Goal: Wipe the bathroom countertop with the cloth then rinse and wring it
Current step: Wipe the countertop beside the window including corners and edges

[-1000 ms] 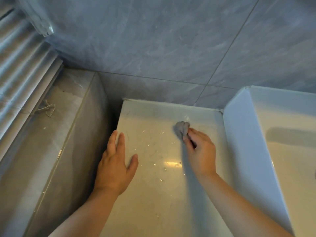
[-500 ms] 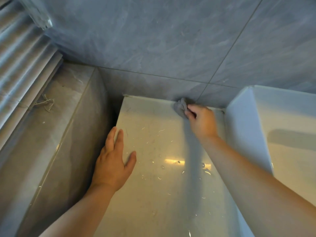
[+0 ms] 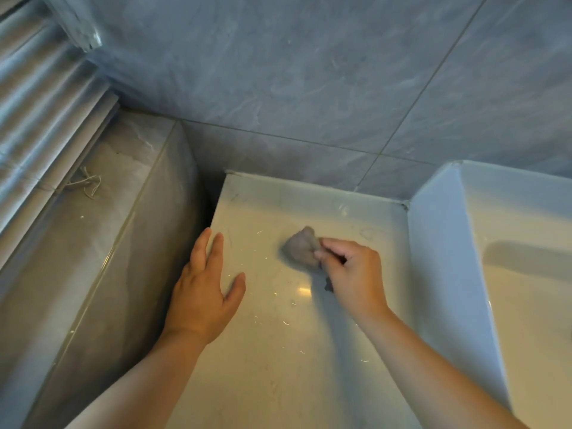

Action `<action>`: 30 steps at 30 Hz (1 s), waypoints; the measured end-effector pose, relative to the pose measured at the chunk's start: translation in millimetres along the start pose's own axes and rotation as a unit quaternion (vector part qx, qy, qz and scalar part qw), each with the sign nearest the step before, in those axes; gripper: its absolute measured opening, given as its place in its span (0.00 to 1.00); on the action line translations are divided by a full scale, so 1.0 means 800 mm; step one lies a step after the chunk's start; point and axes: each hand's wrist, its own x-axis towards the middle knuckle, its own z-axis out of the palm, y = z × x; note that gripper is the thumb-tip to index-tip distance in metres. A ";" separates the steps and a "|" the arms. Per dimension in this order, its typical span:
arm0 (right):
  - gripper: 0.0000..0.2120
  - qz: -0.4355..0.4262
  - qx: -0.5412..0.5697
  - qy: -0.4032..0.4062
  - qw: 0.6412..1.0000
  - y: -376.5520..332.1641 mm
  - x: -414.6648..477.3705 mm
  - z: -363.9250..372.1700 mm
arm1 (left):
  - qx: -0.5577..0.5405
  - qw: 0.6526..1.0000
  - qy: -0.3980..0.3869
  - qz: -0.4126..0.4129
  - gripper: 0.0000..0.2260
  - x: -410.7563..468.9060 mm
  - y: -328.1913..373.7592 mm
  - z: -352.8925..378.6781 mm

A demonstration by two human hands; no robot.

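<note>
A small bunched grey cloth (image 3: 301, 247) lies on the pale, glossy countertop (image 3: 278, 351), near its middle toward the back. My right hand (image 3: 353, 274) grips the cloth's right side with curled fingers and presses it onto the surface. My left hand (image 3: 202, 289) rests flat on the countertop's left edge, fingers straight and spread. Small light flecks and hairs dot the surface between the two hands.
A white basin (image 3: 510, 274) with a raised wall borders the countertop on the right. Grey marbled wall tiles (image 3: 309, 88) stand behind. To the left are a lower grey ledge (image 3: 93, 243), a loose string (image 3: 88, 184) and window blinds (image 3: 37, 103).
My right hand has pulled the cloth from the back wall edge toward me, to the middle of the countertop. My left hand has stayed in place.
</note>
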 end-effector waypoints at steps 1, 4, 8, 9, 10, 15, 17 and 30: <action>0.07 -0.002 0.006 0.042 0.999 -0.006 0.012 -0.007 | 0.000 1.000 -0.001 -0.002 0.34 0.000 0.000 0.000; 0.08 -0.052 -0.029 0.110 0.992 -0.014 0.067 -0.016 | 0.001 1.000 -0.002 -0.005 0.34 0.000 0.001 -0.001; 0.09 -0.100 -0.137 0.072 0.983 0.009 0.124 0.004 | -0.003 1.000 -0.006 -0.006 0.34 0.000 0.001 -0.001; 0.09 -0.089 -0.153 0.060 0.982 0.016 0.129 0.013 | -0.004 1.000 -0.006 -0.007 0.34 0.000 0.000 -0.001; 0.09 -0.071 -0.156 0.053 0.984 0.022 0.130 0.020 | -0.004 1.000 -0.006 -0.008 0.34 0.000 0.000 -0.001; 0.07 -0.052 -0.110 0.074 0.990 0.030 0.102 0.040 | -0.004 1.000 -0.005 -0.006 0.34 -0.001 0.001 -0.001; 0.07 -0.069 -0.114 0.062 0.989 0.026 0.079 0.042 | -0.004 1.000 -0.010 -0.007 0.34 0.000 0.001 -0.002; 0.09 -0.060 -0.015 0.048 0.997 -0.039 0.055 0.017 | -0.009 1.000 -0.006 -0.010 0.34 0.001 0.000 0.001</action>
